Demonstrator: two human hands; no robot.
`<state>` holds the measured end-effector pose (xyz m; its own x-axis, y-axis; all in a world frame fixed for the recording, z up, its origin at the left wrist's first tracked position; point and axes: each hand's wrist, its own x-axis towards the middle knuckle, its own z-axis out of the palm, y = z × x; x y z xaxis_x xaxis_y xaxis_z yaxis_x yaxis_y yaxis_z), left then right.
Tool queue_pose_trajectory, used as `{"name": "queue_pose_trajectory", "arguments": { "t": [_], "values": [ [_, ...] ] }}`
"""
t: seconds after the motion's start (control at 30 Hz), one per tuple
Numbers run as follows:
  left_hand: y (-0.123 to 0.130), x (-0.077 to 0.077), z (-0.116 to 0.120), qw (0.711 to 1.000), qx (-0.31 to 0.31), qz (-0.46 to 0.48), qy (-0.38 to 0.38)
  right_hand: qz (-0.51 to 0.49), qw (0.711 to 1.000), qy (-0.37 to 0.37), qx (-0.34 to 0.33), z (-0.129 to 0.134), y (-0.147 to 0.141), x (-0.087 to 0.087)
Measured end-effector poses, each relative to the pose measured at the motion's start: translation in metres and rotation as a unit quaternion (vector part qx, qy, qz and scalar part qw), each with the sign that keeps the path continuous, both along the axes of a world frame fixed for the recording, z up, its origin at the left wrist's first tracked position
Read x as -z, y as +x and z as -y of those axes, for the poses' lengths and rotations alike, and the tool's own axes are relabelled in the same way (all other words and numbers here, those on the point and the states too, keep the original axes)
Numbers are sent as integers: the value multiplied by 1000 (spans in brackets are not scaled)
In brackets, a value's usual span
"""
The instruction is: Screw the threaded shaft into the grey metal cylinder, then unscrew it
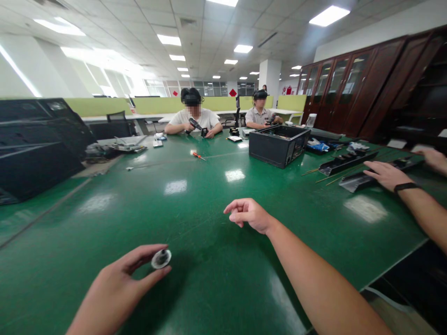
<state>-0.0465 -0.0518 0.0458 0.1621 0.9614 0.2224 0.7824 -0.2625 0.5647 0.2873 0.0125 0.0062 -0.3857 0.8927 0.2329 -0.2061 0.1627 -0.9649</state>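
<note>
Thumb and fingers of a left hand (120, 284) clamp a small round silvery piece with a dark centre (161, 259) above a glossy green tabletop (195, 223), lower left of the frame, while the right hand (248, 215), fingers curled around nothing, hovers at centre. An orange-handled screwdriver (199, 156) lies beyond them in the upper middle, left of an open black metal computer case (275, 148). At right, a co-worker's hand with a black wristband (388, 176) reaches over dark metal channels (363, 179).

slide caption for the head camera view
Left hand pinching a small round part, right hand over the green table
</note>
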Motion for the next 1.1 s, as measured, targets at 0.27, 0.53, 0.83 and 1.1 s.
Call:
{"name": "queue_pose_trajectory", "arguments": {
  "t": [0.27,0.53,0.83,1.1],
  "values": [
    [84,9,-35,992,120,46,-13,202,969,140,32,9,-13,3],
    [79,29,-30,981,164,46,91,313,923,214,70,20,-22,-1],
    [81,36,-32,974,190,61,110,341,907,237,69,24,-26,-3],
    [85,37,-25,970,203,88,96,347,905,237,66,28,-28,-4]
  ]
}}
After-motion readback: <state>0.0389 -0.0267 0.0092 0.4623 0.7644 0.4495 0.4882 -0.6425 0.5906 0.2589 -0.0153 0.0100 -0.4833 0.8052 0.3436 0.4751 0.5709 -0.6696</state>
